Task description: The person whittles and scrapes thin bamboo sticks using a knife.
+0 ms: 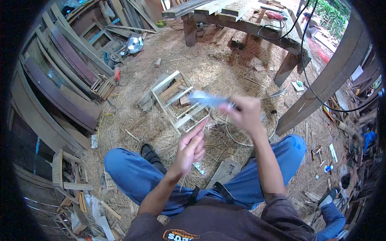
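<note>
My right hand is closed round the handle of a broad-bladed knife. Its pale metal blade points left and is smeared by motion, so its exact shape is unclear. The blade appears above a small slatted wooden frame, which is tilted over the sawdust-covered floor. My left hand has its fingers curled at the near right corner of this frame and seems to grip it there. Whether the blade touches the wood, I cannot tell. Loose wood pieces show between and beneath the slats.
A workbench with planks and a red power tool stands ahead. A circular saw lies at the far left. Boards lean along the left wall. A post rises at right, beside a hanging black cable. Another person's leg shows lower right.
</note>
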The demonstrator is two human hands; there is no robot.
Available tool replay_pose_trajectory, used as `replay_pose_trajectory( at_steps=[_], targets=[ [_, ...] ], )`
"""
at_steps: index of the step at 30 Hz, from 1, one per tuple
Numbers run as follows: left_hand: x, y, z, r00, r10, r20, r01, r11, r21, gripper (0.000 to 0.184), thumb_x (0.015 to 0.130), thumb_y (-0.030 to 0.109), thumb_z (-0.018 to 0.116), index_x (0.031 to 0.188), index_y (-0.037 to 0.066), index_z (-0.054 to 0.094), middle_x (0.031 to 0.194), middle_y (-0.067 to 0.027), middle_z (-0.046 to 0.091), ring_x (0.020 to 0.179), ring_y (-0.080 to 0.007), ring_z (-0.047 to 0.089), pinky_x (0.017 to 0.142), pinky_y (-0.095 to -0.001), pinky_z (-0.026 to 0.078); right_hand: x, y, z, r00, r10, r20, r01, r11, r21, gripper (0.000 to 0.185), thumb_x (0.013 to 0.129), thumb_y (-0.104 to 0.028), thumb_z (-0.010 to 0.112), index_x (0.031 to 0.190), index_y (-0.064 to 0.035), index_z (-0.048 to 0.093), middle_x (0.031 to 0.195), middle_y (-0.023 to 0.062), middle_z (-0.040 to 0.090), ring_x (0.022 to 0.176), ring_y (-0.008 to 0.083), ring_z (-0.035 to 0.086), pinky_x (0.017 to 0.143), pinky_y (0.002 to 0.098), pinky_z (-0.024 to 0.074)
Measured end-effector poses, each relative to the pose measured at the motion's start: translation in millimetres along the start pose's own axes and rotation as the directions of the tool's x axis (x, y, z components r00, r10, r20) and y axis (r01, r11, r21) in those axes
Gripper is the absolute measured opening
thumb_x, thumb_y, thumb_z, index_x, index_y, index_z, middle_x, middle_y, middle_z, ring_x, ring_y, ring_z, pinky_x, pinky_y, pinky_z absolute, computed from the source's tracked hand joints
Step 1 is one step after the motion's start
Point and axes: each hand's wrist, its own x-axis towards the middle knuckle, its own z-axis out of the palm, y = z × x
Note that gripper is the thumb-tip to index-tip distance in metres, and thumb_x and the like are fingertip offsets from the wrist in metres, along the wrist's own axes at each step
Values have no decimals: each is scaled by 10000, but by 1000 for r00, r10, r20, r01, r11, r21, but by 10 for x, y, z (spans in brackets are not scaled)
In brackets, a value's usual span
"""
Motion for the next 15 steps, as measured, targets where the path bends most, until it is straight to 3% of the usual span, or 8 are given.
replay_pose_trajectory(
  at_steps=[2,5,6,8,10,12,15],
  targets=[
    [-36,-11,25,999,13,48,-16,998,67,411,1093,215,421,1487,99,451,615,89,247,463,-31,227,434,-216,196,129,169,-176,922,372,-104,-385,907,-172,406,929,-437,703,768,-64,691,528,105,544,461,238,546,489,368,409],
    [-27,-27,37,999,49,14,-50,989,138,469,1095,215,416,1547,96,385,621,91,249,469,-31,234,434,-213,201,139,335,-332,834,526,-167,-543,836,-79,458,970,-451,652,767,-42,693,535,83,543,478,162,483,502,331,389],
    [-4,-25,21,998,55,-36,-49,989,142,464,1096,215,415,1542,91,391,620,91,252,470,-32,236,434,-213,201,139,220,-355,830,555,-54,-548,829,110,376,981,-379,659,847,-30,699,606,30,596,540,84,448,515,299,369],
    [4,-43,5,996,47,-81,-37,991,125,458,1095,220,420,1534,88,400,624,91,260,474,-32,242,434,-215,200,118,-107,-240,831,536,145,-553,777,299,266,975,-289,684,941,-25,689,713,-13,648,596,50,474,522,281,366],
    [-1,-29,-23,998,17,-57,-11,994,106,456,1093,230,431,1528,93,409,631,90,272,483,-29,252,435,-217,200,161,-495,-222,783,457,423,-608,707,362,211,955,-212,709,1028,-16,680,773,-25,663,610,36,474,522,255,354],
    [9,-42,-32,996,-42,-75,48,995,89,430,1095,243,431,1498,94,442,644,81,291,490,-30,260,438,-222,205,-6,-401,117,842,297,451,-525,646,554,209,954,-200,711,1018,-3,689,766,-34,653,623,21,471,524,240,348],
    [16,0,-27,993,-110,-29,113,986,120,407,1094,245,438,1469,91,469,655,75,297,508,-36,267,455,-214,222,7,-366,107,792,270,547,-586,584,561,190,952,-177,712,999,7,703,743,-54,625,635,1,457,528,223,338]
  ],
)
